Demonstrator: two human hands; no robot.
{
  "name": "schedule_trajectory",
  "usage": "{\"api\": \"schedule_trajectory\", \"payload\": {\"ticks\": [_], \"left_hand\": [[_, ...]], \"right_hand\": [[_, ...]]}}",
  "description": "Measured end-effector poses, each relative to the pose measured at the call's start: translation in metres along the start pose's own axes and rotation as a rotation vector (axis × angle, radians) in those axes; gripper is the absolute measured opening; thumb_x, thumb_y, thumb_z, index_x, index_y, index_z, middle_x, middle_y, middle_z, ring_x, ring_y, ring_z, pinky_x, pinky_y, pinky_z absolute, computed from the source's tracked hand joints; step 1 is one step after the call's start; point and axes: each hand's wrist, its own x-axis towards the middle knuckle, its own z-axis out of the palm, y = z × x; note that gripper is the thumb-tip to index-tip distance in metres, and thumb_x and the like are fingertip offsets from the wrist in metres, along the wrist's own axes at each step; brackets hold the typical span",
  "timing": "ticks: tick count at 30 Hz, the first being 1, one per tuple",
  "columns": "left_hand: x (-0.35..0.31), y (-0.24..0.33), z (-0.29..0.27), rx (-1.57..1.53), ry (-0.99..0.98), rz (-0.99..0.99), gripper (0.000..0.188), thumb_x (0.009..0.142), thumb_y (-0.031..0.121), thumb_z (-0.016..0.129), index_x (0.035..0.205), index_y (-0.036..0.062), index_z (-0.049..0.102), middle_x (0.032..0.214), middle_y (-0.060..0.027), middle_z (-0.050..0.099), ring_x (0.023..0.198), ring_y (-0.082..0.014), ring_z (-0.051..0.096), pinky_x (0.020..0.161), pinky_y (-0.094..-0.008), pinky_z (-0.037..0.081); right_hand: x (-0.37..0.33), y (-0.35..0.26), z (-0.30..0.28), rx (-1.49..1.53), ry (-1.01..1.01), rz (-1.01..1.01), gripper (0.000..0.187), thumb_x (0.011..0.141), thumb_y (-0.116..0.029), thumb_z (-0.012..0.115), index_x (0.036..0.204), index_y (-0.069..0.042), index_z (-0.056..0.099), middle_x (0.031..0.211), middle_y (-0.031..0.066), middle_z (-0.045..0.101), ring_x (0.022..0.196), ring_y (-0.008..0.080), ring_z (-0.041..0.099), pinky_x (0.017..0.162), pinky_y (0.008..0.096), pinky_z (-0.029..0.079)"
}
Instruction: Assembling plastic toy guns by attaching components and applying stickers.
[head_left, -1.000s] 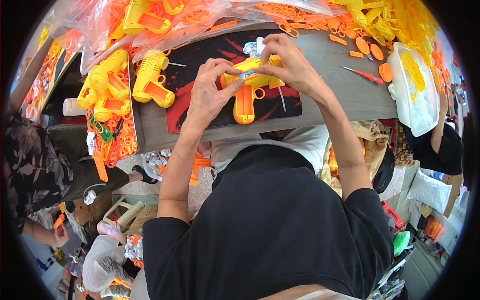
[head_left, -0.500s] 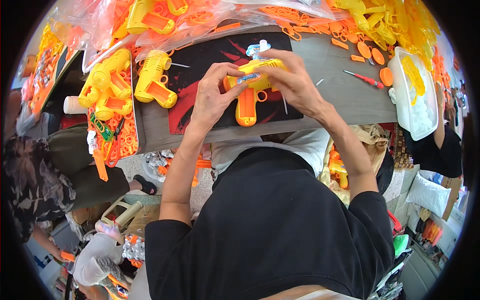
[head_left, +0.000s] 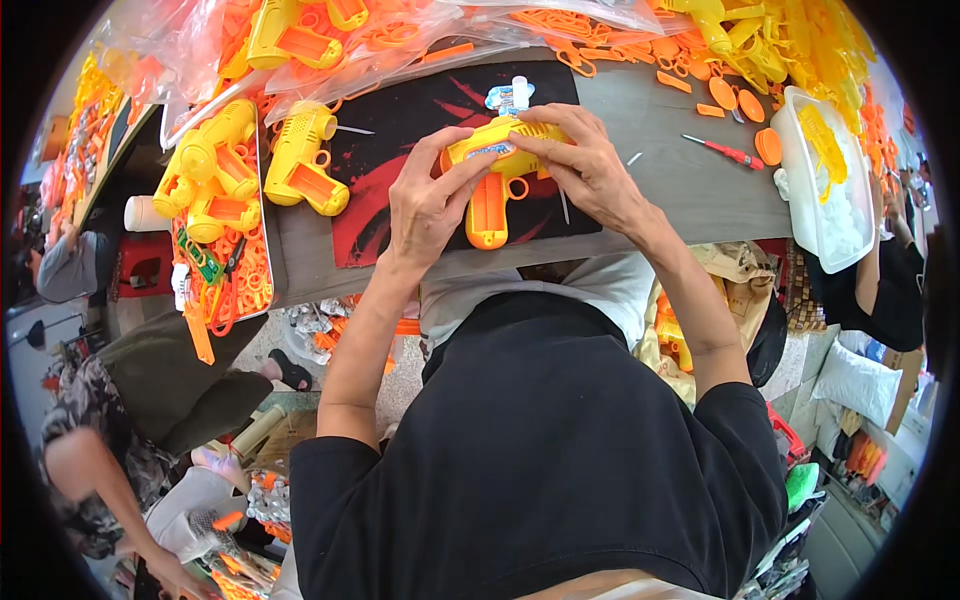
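A yellow toy gun (head_left: 488, 215) with an orange inner grip and a ring trigger lies on a black and red mat in front of me. My left hand (head_left: 425, 200) grips its left end between thumb and fingers. From the right, my right hand (head_left: 590, 165) closes over its upper edge, thumb and fingertips on the body. Between my fingertips a blue and white sticker (head_left: 490, 151) shows on the side of the gun, partly covered. Just beyond the gun sits a blue and white sticker piece (head_left: 510, 98) with a small white cylinder on it.
Left of the mat lies another yellow toy gun (head_left: 305, 165), beside a tray (head_left: 268, 225) of gun shells and orange parts. A red screwdriver (head_left: 730, 153) and orange discs (head_left: 768, 146) lie to the right, near a white tub (head_left: 835, 220). Bagged parts line the back. Other people are nearby.
My right hand's fingers have come down onto the gun's upper body beside the sticker. My left hand keeps its hold. At the lower left, another person has bent down with an arm extended.
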Motion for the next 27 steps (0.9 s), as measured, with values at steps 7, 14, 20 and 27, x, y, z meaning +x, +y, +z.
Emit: {"api": "schedule_trajectory", "payload": {"ticks": [7, 14, 20, 27], "left_hand": [[-0.001, 0.000, -0.003, 0.064, -0.015, 0.025, 0.033, 0.077, 0.007, 0.076, 0.108, 0.0176, 0.074, 0.109, -0.0065, 0.061, 0.096, -0.0240, 0.063, 0.075, -0.0343, 0.057], [-0.003, 0.002, 0.000, 0.105, 0.003, 0.042, 0.033, 0.078, 0.008, 0.075, 0.109, 0.0169, 0.074, 0.109, -0.0071, 0.061, 0.097, -0.0247, 0.063, 0.076, -0.0349, 0.057], [-0.005, 0.002, 0.000, 0.121, 0.020, 0.043, 0.033, 0.078, 0.009, 0.076, 0.110, 0.0169, 0.074, 0.110, -0.0076, 0.061, 0.098, -0.0249, 0.063, 0.077, -0.0354, 0.057], [-0.004, 0.001, 0.001, 0.097, 0.021, 0.041, 0.033, 0.078, 0.010, 0.076, 0.110, 0.0178, 0.074, 0.111, -0.0074, 0.061, 0.098, -0.0248, 0.063, 0.078, -0.0356, 0.057]], "right_hand": [[0.007, 0.001, -0.005, 0.144, -0.051, 0.089, 0.034, 0.092, -0.009, 0.057, 0.122, -0.014, 0.070, 0.133, 0.0098, 0.055, 0.124, 0.0273, 0.047, 0.108, 0.0396, 0.037], [0.010, 0.006, 0.001, 0.297, -0.018, 0.190, 0.027, 0.097, -0.024, 0.057, 0.113, -0.010, 0.074, 0.124, 0.0090, 0.057, 0.119, 0.0226, 0.049, 0.100, 0.0366, 0.044], [0.018, 0.008, 0.009, 0.332, 0.033, 0.242, 0.021, 0.092, -0.026, 0.067, 0.100, -0.008, 0.076, 0.112, 0.0057, 0.059, 0.112, 0.0197, 0.051, 0.095, 0.0340, 0.045], [0.027, 0.011, 0.011, 0.388, 0.049, 0.328, 0.022, 0.084, -0.029, 0.074, 0.086, -0.007, 0.073, 0.102, 0.0063, 0.061, 0.103, 0.0227, 0.053, 0.092, 0.0366, 0.043]]}}
